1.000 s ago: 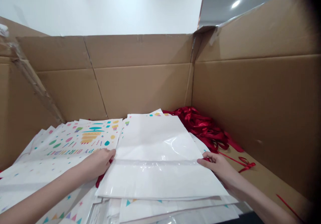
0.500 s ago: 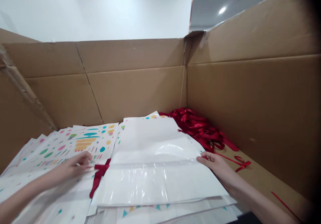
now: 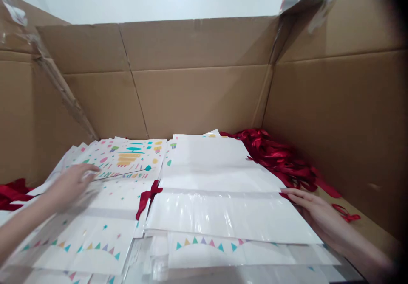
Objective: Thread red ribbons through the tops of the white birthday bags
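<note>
Beyond both hands the brown cardboard wall (image 3: 197,97) stands tall, and another cardboard side (image 3: 338,118) closes in to the right hand's right. Ahead of the right hand a heap of dark red ribbon (image 3: 280,158) is bunched against the cardboard; a small red loop (image 3: 346,214) lies just to its right. More red ribbon shows left of the left arm.

The right hand (image 3: 307,209) touches the right edge of the white sheet (image 3: 204,165), a red tip showing at its fingers; whether they grip, I can't tell. The left hand (image 3: 72,182), blurred, fingers bent, hovers over the printed sheets (image 3: 111,216); I can't tell if it holds anything.

The white sheet, left of the right hand, is blank and glossy, creased across, with a red bow (image 3: 149,197) at its left edge.
</note>
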{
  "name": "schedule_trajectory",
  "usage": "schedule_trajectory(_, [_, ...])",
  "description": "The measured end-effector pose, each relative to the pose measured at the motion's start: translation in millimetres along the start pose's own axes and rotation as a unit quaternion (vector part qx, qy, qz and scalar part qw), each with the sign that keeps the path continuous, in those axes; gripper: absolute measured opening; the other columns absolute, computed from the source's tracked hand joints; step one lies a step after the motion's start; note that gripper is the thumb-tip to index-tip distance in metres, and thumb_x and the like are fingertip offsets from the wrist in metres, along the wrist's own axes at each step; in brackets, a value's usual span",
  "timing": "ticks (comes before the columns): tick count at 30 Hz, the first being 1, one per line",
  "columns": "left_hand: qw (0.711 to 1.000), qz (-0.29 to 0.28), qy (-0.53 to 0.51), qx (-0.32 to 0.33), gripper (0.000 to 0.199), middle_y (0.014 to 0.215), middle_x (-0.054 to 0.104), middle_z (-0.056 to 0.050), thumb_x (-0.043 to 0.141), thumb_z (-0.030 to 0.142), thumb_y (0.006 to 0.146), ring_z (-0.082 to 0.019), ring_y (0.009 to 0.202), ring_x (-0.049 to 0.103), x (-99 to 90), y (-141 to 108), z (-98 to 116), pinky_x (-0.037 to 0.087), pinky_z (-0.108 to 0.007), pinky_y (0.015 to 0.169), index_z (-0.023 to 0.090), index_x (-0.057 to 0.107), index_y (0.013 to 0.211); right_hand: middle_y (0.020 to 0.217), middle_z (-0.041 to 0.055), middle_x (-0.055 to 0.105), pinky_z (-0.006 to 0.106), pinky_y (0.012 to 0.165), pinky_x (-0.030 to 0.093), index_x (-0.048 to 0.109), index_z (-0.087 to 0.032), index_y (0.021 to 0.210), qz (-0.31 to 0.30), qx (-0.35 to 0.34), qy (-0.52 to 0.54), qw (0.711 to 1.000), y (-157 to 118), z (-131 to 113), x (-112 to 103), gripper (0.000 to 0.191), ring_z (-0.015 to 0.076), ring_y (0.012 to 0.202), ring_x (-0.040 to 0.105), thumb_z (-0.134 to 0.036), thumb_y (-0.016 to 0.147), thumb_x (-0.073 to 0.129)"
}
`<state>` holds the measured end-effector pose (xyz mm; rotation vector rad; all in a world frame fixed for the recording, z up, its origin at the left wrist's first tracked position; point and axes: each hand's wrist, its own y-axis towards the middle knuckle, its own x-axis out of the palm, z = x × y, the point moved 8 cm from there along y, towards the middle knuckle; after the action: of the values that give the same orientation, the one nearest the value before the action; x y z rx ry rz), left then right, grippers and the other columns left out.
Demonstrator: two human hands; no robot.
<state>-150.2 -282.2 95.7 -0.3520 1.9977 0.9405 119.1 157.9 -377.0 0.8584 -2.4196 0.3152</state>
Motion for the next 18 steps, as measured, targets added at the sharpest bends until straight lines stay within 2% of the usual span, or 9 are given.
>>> schedule_trajectory(3, [0.988, -0.109, -0.046, 0.095, 0.051, 0.129, 0.066, -0.010, 0.040, 0.057, 0.095, -0.030, 0.124, 0.056, 61.2, 3.2, 81.3, 0.043, -0.040, 0.109, 0.023, 0.070, 0.118, 0.096, 0.0086, 0.079, 0.037, 0.065, 0.062, 0.073, -0.027, 0.095, -0.001, -0.027, -0.037, 0.999, -0.7, -5.7, 0.3, 0.021, 0.0310, 0.087, 0.075, -0.037, 0.077, 0.077])
schedule_trajectory(5, [0.966, -0.184, -0.075, 0.162, 0.048, 0.132, 0.065, -0.009, 0.043, 0.055, 0.097, -0.029, 0.127, 0.055, 88.7, -0.2, 133.2, 0.042, -0.038, 0.109, 0.026, 0.069, 0.125, 0.100, 0.0074, 0.079, 0.036, 0.068, 0.063, 0.073, -0.028, 0.095, -0.004, -0.025, -0.022, 0.999, -2.7, -5.5, 1.0, 0.021, 0.0298, 0.089, 0.074, -0.040, 0.079, 0.076])
schedule_trajectory(7, [0.950, -0.235, -0.092, 0.186, 0.041, 0.128, 0.066, -0.009, 0.050, 0.049, 0.094, -0.028, 0.123, 0.057, 102.7, -0.1, 162.6, 0.043, -0.035, 0.106, 0.025, 0.070, 0.121, 0.106, 0.0064, 0.078, 0.034, 0.070, 0.062, 0.073, -0.027, 0.096, -0.015, -0.011, 0.005, 1.000, -5.9, -3.0, 2.3, 0.023, 0.0278, 0.091, 0.074, -0.043, 0.079, 0.077])
schedule_trajectory(10, [0.946, -0.260, -0.101, 0.162, 0.030, 0.108, 0.070, -0.008, 0.057, 0.045, 0.088, -0.026, 0.102, 0.064, 106.3, 10.8, 168.4, 0.048, -0.032, 0.090, 0.022, 0.072, 0.100, 0.107, 0.0054, 0.076, 0.030, 0.068, 0.059, 0.070, -0.027, 0.106, -0.039, 0.019, 0.022, 0.999, -11.4, 0.9, 4.6, 0.035, 0.0242, 0.089, 0.071, -0.043, 0.077, 0.082])
schedule_trajectory(12, [0.937, -0.295, -0.118, 0.142, 0.030, 0.097, 0.072, -0.006, 0.060, 0.047, 0.085, -0.024, 0.090, 0.065, 107.0, 15.9, 164.9, 0.049, -0.030, 0.079, 0.022, 0.073, 0.094, 0.096, 0.0032, 0.073, 0.027, 0.062, 0.054, 0.067, -0.026, 0.115, -0.045, 0.026, 0.007, 0.999, -14.0, 0.9, 4.6, 0.047, 0.0209, 0.081, 0.068, -0.041, 0.075, 0.086])
schedule_trajectory(16, [0.906, -0.367, -0.190, 0.093, 0.036, 0.088, 0.071, -0.004, 0.060, 0.054, 0.087, -0.021, 0.080, 0.064, 110.9, 16.2, 164.2, 0.045, -0.027, 0.069, 0.021, 0.075, 0.091, 0.068, -0.0067, 0.051, 0.022, 0.051, 0.042, 0.062, -0.023, 0.120, -0.012, 0.003, -0.036, 0.999, -15.2, -5.6, 1.5, 0.057, 0.0131, 0.061, 0.054, -0.039, 0.071, 0.087])
schedule_trajectory(18, [0.911, -0.352, -0.198, 0.081, 0.043, 0.077, 0.067, -0.004, 0.059, 0.058, 0.088, -0.019, 0.070, 0.060, 113.2, 19.5, 160.7, 0.042, -0.027, 0.062, 0.019, 0.073, 0.079, 0.064, -0.0097, 0.043, 0.021, 0.048, 0.037, 0.059, -0.023, 0.122, 0.000, -0.006, -0.052, 0.999, -15.7, -8.0, 2.1, 0.058, 0.0105, 0.055, 0.048, -0.038, 0.072, 0.085])
